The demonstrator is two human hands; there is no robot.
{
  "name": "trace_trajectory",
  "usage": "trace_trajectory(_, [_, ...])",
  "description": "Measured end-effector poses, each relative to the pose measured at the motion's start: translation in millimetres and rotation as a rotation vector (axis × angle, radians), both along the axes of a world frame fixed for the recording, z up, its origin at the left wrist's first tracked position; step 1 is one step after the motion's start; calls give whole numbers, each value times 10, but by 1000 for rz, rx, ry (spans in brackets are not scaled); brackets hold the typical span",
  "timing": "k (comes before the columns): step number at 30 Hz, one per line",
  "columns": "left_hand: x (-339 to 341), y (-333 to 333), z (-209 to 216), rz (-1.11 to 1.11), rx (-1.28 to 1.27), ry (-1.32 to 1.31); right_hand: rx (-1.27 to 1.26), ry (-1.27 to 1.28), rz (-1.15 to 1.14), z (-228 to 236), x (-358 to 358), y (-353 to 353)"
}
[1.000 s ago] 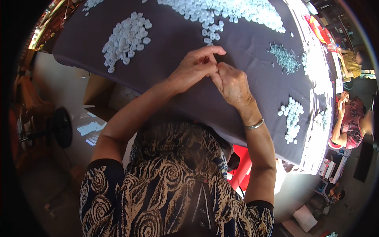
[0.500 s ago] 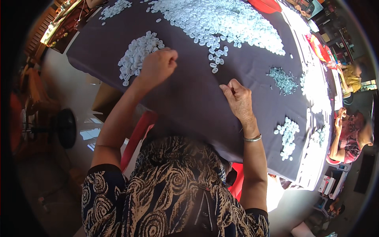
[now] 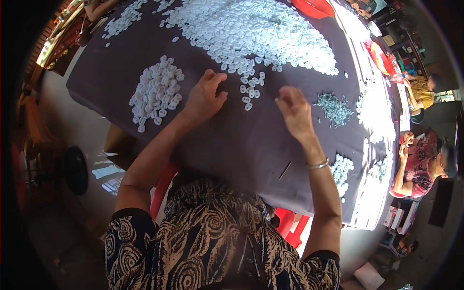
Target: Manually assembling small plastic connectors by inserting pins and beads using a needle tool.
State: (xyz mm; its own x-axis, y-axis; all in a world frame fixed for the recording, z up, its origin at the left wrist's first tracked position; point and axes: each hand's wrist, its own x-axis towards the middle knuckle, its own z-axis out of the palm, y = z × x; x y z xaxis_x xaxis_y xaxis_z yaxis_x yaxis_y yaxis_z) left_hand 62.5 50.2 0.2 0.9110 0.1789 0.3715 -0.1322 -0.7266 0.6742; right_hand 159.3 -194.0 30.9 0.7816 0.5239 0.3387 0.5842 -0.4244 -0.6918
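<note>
My left hand [image 3: 206,98] hovers over the dark cloth, thumb and forefinger apart, with nothing seen between them. To its left lies a pile of small white oval pieces with two holes each [image 3: 157,93]. A loose string of the same pieces [image 3: 250,89] trails down between my two hands. My right hand [image 3: 296,111] is to the right of that trail, its fingers curled and smeared by motion, so whether anything is in them is not clear. Just right of it lies a heap of thin teal slivers [image 3: 334,109]. A slim pointed stick [image 3: 285,170] rests on the cloth below my right hand.
A large heap of white pieces [image 3: 251,36] covers the far part of the table [image 3: 232,145]. A red basin [image 3: 314,7] stands at the far edge. Small pale pieces [image 3: 341,170] are piled by my right forearm. Other people [image 3: 423,166] sit at the right side.
My left hand has moved right, away from the small pile, and its fingers have opened. My right hand has shifted slightly. The slim stick now shows fully on the cloth.
</note>
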Motion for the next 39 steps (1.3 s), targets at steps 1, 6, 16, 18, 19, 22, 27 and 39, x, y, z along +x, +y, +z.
trace_trajectory(1, [44,-23,57,16,-8,-10,-95,-55,-27,112,169,35])
trace_trajectory(6, [309,-148,116,11,-185,-19,-250,-316,-158,-126,1068,304])
trace_trajectory(16, [368,-201,93,75,-244,-65,-170,-459,-203,-395,1289,1033])
trace_trajectory(18, [369,-202,67,78,-251,-44,-185,-474,-141,-414,1316,992])
trace_trajectory(19, [365,-203,44,74,-234,-55,-173,-463,-103,-429,1304,963])
trace_trajectory(22, [343,-206,27,68,-223,-65,-207,-404,-31,-404,1147,818])
trace_trajectory(27, [336,-204,15,61,-164,-56,-199,-311,-16,-286,670,494])
trace_trajectory(39, [19,-482,120,-84,-8,-220,-215,-259,4,-204,-279,-64])
